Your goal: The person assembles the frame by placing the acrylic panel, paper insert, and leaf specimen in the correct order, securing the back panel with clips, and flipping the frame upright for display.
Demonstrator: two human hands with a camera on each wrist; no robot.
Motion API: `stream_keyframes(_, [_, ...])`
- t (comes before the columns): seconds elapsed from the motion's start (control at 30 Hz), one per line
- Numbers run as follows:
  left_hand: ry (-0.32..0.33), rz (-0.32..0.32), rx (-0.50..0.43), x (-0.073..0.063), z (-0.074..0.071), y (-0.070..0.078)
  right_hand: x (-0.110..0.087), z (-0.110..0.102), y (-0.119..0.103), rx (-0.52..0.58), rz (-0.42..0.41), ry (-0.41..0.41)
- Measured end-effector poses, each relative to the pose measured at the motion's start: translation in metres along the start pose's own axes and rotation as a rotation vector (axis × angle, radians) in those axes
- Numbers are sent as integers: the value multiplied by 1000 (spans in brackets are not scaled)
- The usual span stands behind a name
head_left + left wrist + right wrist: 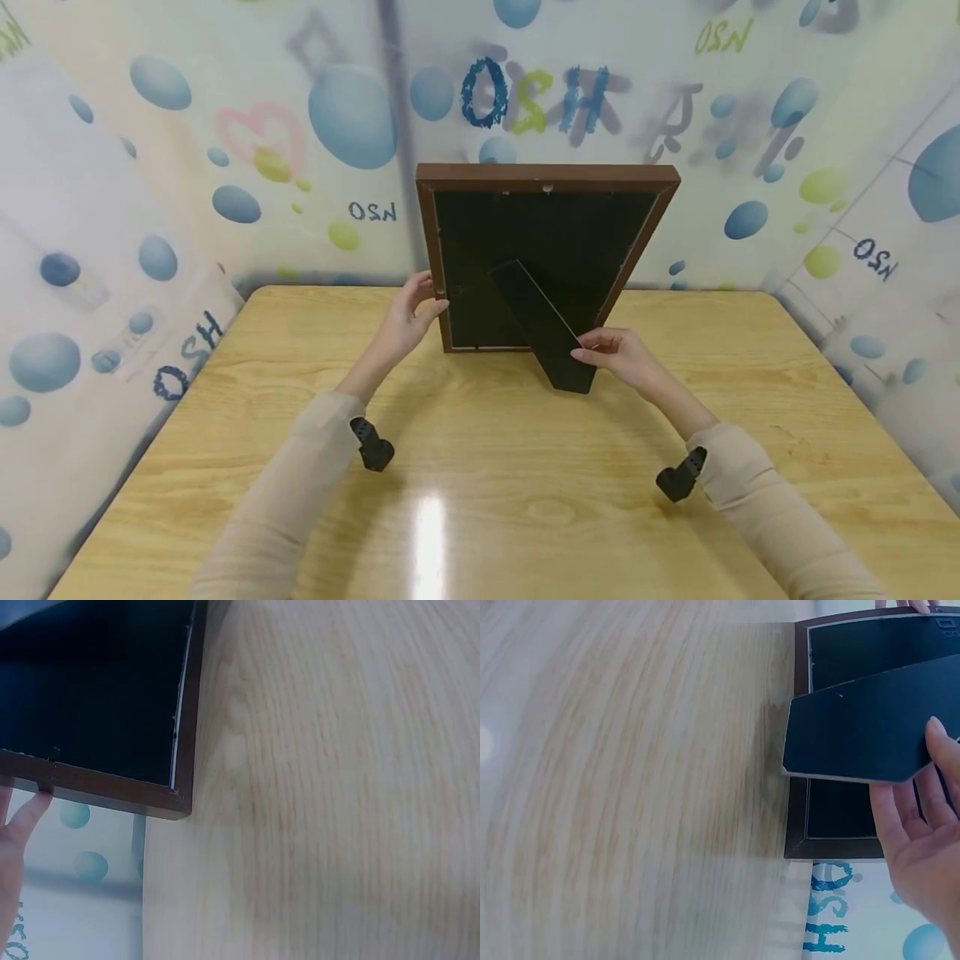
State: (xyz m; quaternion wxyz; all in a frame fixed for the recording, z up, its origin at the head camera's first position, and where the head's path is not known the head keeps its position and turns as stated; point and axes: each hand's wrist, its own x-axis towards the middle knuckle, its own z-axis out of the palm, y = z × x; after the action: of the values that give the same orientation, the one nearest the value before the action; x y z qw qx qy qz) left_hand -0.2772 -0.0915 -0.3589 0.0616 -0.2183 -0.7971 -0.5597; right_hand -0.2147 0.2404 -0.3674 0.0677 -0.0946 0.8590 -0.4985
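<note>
A brown picture frame (547, 173) stands upright near the back of the table, its black backing (472, 242) facing me. My left hand (408, 321) grips the frame's left side, thumb on the near face and fingers behind the edge. From the backing a black easel stand (551, 342) slants out, down and to the right. Its right edge is pinched between the thumb and fingers of my right hand (618, 354). In the right wrist view the stand (862, 731) is tilted away from the backing, with the right hand (926, 847) at its edge.
The frame stands on a light wooden table (510, 467) with a bright light reflection near the front. Behind the table rises a wall covering (352, 117) printed with blue and green dots and letters. Black wrist cameras (372, 446) sit at both sleeves.
</note>
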Motion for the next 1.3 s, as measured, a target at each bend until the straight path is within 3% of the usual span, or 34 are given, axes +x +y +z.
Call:
stream_keyframes(0.13, [-17, 11, 10, -5, -1, 1, -5, -1, 3, 11, -5, -52])
stream_keyframes(0.27, [-41, 9, 25, -15, -2, 20, -8, -1, 5, 32, -1, -100])
stream_keyframes(0.37, [-47, 14, 43, -19, -3, 19, -9, 0, 7, 45, 0, -125])
stream_keyframes(0.5, [-34, 50, 47, -19, -1, 3, -11, 0, 9, 66, -6, -144])
stream_keyframes(0.63, [-23, 82, 23, -20, 0, 1, -12, 2, 9, 84, -12, -147])
stream_keyframes(0.77, [-24, 99, -6, -22, 1, 4, -13, 2, 10, 87, -15, -151])
stream_keyframes(0.87, [-34, 107, -8, -25, 2, 15, -15, 1, 10, 75, -15, -153])
stream_keyframes(1.03, [-54, 74, -3, -30, 2, 33, -20, 0, 10, 69, 13, -184])
stream_keyframes(1.17, [-61, 24, -4, -31, 0, 37, -23, 3, 10, 93, 22, -229])
stream_keyframes(1.3, [-61, 18, -12, -32, 0, 36, -24, 6, 9, 96, 15, -239])
